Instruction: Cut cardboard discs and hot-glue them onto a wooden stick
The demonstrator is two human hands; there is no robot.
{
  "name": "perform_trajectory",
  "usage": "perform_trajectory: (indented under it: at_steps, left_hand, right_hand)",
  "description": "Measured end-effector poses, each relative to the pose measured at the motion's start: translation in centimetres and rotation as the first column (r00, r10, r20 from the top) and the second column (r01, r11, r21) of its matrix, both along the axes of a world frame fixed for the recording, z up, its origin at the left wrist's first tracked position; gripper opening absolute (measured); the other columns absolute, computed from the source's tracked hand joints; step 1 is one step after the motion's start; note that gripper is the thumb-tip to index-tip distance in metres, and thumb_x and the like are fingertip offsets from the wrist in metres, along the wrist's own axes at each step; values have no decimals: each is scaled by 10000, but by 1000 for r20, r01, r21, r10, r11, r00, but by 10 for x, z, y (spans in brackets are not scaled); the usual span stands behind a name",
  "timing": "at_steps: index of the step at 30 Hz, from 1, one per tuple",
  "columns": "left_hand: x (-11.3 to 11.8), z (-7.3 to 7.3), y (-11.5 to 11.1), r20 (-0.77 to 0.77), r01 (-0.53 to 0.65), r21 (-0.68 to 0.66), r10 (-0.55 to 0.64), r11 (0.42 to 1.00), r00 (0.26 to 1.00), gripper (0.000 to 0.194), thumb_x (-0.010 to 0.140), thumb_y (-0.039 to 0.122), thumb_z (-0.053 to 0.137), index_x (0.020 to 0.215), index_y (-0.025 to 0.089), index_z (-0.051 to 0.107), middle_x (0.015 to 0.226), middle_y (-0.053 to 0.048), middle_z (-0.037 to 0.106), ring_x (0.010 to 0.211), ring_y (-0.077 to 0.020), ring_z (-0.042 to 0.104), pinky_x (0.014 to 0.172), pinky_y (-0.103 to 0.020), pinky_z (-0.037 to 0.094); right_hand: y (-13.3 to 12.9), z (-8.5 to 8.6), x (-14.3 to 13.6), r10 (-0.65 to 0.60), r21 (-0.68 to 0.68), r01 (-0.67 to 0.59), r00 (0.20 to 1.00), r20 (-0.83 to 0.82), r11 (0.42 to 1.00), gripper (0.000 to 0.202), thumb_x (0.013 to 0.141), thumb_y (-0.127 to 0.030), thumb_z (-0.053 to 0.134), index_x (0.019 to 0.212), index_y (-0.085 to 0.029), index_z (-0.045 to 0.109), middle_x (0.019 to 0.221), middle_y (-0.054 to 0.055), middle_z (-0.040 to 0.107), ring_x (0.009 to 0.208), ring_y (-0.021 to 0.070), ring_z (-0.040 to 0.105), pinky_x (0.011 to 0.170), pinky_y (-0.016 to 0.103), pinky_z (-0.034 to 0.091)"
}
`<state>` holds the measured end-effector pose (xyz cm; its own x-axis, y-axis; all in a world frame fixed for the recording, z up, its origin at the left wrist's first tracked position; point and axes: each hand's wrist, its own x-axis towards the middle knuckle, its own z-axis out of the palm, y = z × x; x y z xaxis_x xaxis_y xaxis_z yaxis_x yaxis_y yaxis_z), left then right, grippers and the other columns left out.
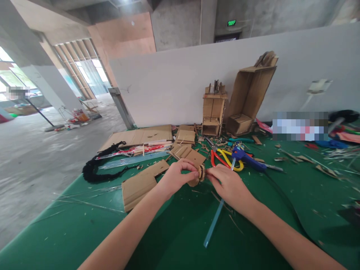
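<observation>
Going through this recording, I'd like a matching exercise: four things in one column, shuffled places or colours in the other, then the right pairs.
Things
1. Glue gun
2. Fluffy coil
3. Small round cardboard piece
4. Exit sign

Places or colours
A. Between the left hand and the right hand
B. Glowing green, above the white partition
C. Dark blue, with a dark cord
D. Black, near the left edge of the green table

Right pairs: 1-C, 2-D, 3-A, 4-B.
</observation>
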<state>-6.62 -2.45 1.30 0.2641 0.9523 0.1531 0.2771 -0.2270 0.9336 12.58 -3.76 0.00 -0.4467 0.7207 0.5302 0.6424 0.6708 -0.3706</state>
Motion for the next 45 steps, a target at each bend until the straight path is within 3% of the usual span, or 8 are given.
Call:
perform_trajectory:
  at_steps: [12, 22, 26, 29, 38, 42, 45]
  left_hand:
    - [3, 3, -4, -114, 0, 16, 2, 1000, 993, 102, 700, 264, 670, 719, 164, 675, 996, -58, 522, 934, -193, 553, 883, -344, 412]
    - [2, 4, -3, -125, 15, 48, -9, 999, 992, 97, 715, 261, 650, 698, 166, 662, 926, -41, 504, 906, -174, 532, 871, -321, 396]
    - [3, 5, -1, -101, -44, 87, 53, 995, 993, 123, 732, 284, 627, 728, 168, 667, 886, -34, 503, 830, -159, 521, 808, -312, 403]
    - [2, 6, 0, -54, -116, 115, 123, 987, 991, 129, 738, 289, 616, 722, 172, 669, 854, -32, 515, 825, -164, 515, 784, -308, 401]
    - [1, 2, 0, -123, -21, 66, 29, 998, 992, 149, 732, 269, 617, 819, 179, 699, 921, -41, 493, 827, -158, 520, 789, -317, 410]
    - [1, 6, 0, -146, -62, 88, 74, 994, 987, 184, 746, 305, 603, 843, 175, 690, 928, -44, 507, 807, -155, 529, 771, -321, 432]
    - [-4, 9, 1, -252, -104, 120, 132, 987, 959, 245, 763, 337, 573, 910, 155, 648, 962, -63, 521, 764, -154, 529, 735, -328, 453]
  right_hand:
    - [3, -6, -1, 55, 55, -53, 998, -42, 997, 250, 896, -109, 417, 723, -176, 584, 649, 25, 531, 666, 164, 499, 586, 265, 417]
    - [4, -3, -1, 25, -92, -18, 997, 74, 996, 224, 889, -147, 451, 740, -183, 613, 690, 37, 619, 668, 168, 586, 610, 271, 428]
    - [2, 3, -3, -1, -165, -4, 1000, -30, 986, 147, 869, -157, 475, 831, -190, 613, 764, 37, 652, 702, 172, 604, 620, 273, 438]
    - [-1, 5, -4, -54, -145, 39, 994, -100, 989, 130, 870, -172, 482, 897, -201, 607, 823, 35, 665, 740, 173, 612, 657, 281, 441]
    - [-2, -1, -7, 21, -113, -39, 988, -154, 993, 139, 881, -137, 452, 796, -204, 540, 738, 11, 598, 686, 151, 566, 621, 257, 422]
    - [-1, 0, -9, 4, -119, -30, 977, -214, 992, 134, 885, -151, 447, 804, -205, 539, 748, 9, 608, 679, 145, 566, 625, 251, 422]
    - [2, -2, -7, -40, -144, 5, 969, -244, 990, 131, 885, -166, 438, 815, -203, 544, 748, 10, 616, 669, 145, 572, 622, 253, 428]
